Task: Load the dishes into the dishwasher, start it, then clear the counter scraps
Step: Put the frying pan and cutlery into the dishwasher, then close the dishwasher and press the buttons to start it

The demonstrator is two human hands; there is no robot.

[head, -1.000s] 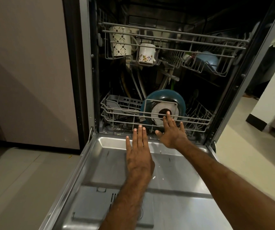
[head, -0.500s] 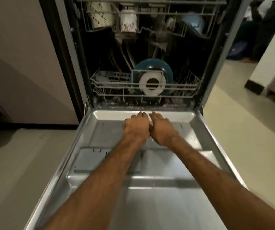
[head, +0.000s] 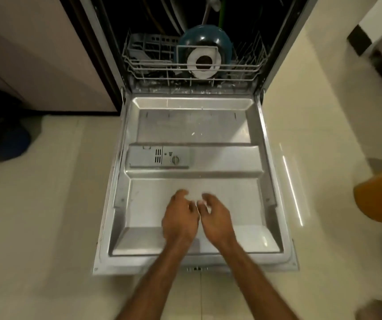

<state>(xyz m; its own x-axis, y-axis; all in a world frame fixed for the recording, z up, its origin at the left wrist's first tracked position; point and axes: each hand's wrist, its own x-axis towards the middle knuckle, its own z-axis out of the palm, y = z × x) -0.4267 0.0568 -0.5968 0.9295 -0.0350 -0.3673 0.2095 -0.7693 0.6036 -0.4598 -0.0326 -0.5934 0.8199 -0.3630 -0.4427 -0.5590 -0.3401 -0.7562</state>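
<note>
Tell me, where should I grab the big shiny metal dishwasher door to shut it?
Take the shiny metal dishwasher door by its near edge, the one farthest from the white wire lower rack. The door lies flat and hinges at the rack end, so that free edge probably lifts easiest. Reach under it from the front and raise it.

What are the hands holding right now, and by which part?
Nothing that shows. The left hand and right hand hover side by side over the open dishwasher door, fingers loosely curled and empty, slightly blurred.
</note>
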